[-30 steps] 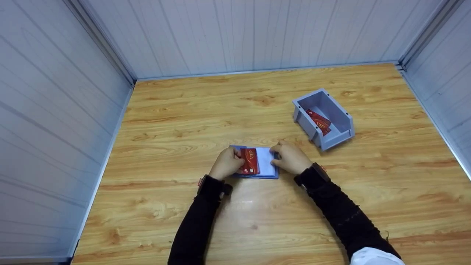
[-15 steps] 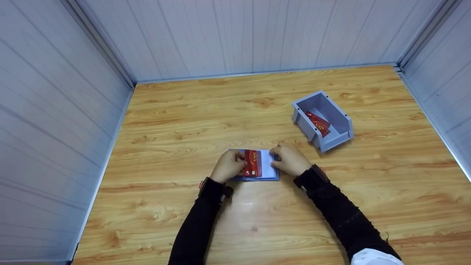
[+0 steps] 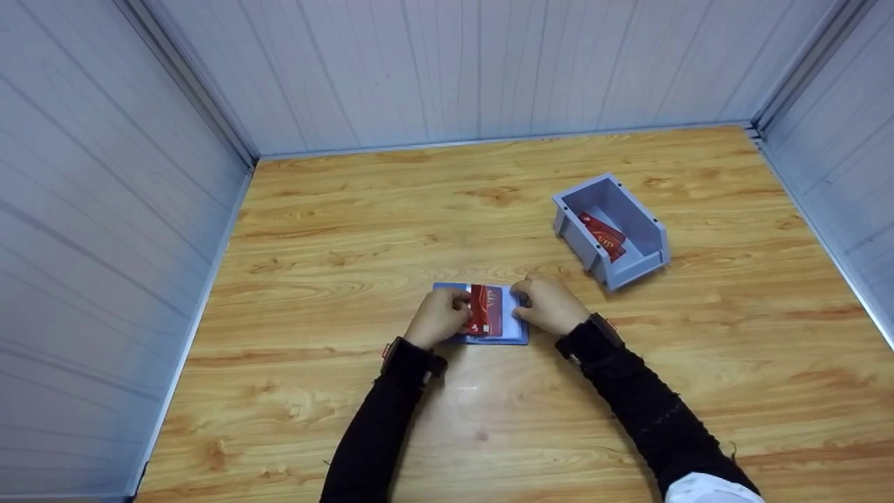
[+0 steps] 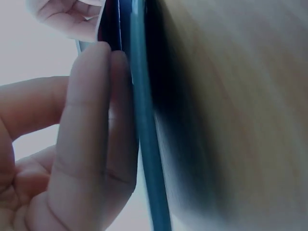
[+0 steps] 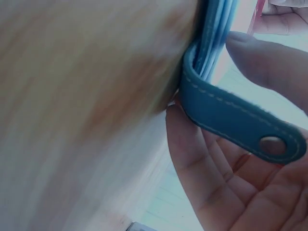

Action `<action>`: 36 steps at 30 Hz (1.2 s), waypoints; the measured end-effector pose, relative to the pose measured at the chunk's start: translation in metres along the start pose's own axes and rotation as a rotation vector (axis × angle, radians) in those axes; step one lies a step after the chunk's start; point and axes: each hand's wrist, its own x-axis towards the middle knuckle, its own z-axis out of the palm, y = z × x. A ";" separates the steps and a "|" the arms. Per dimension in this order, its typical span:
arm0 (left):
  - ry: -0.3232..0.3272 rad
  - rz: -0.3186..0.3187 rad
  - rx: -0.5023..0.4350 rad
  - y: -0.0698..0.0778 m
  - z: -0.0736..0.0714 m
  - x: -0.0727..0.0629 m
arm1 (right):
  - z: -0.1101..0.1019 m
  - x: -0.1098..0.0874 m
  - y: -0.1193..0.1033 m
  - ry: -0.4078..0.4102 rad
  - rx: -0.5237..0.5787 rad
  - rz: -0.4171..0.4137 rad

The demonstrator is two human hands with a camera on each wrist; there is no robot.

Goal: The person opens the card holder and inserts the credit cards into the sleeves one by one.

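Observation:
A blue card holder [image 3: 515,341] lies spread on the table in the head view, with pale see-through sleeves [image 3: 512,318] on its right half. My left hand [image 3: 438,318] pinches a red VIP card [image 3: 478,311] by its left part. The card's right part looks dimmed under a sleeve. My right hand [image 3: 552,305] grips the holder's right edge, thumb [image 5: 260,60] at the sleeves. Beside those fingers, in the right wrist view, a snap strap [image 5: 231,113] sticks out. In the left wrist view, the left fingers [image 4: 82,125] lie along the holder's cover [image 4: 144,110].
A grey plastic bin [image 3: 639,264] stands behind and right of the holder, with several red VIP cards [image 3: 606,237] in it. White panel walls [image 3: 433,70] enclose the wooden table [image 3: 349,230] at the back and both sides.
My left hand has moved slightly right with the red card, and more of the card now lies under the sleeve. My right hand has stayed at the holder's right edge.

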 end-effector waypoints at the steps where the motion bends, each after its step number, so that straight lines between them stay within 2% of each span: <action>1: -0.001 0.004 0.006 0.001 0.001 0.000 | 0.000 0.000 0.000 0.000 0.004 0.003; 10: -0.003 0.027 0.113 0.003 0.006 0.001 | 0.001 0.000 0.001 -0.003 0.050 0.031; 17: 0.044 0.075 0.253 0.006 0.009 0.002 | 0.000 0.001 0.002 -0.002 0.054 0.028; 21: 0.048 0.092 0.277 0.008 0.013 0.002 | -0.001 0.001 0.003 -0.013 0.061 0.039; 31: 0.054 0.080 0.328 0.012 0.022 0.003 | -0.001 0.001 0.001 -0.024 0.072 0.055; 36: 0.085 0.123 0.410 0.015 0.025 0.004 | -0.001 0.002 0.002 -0.005 0.052 0.020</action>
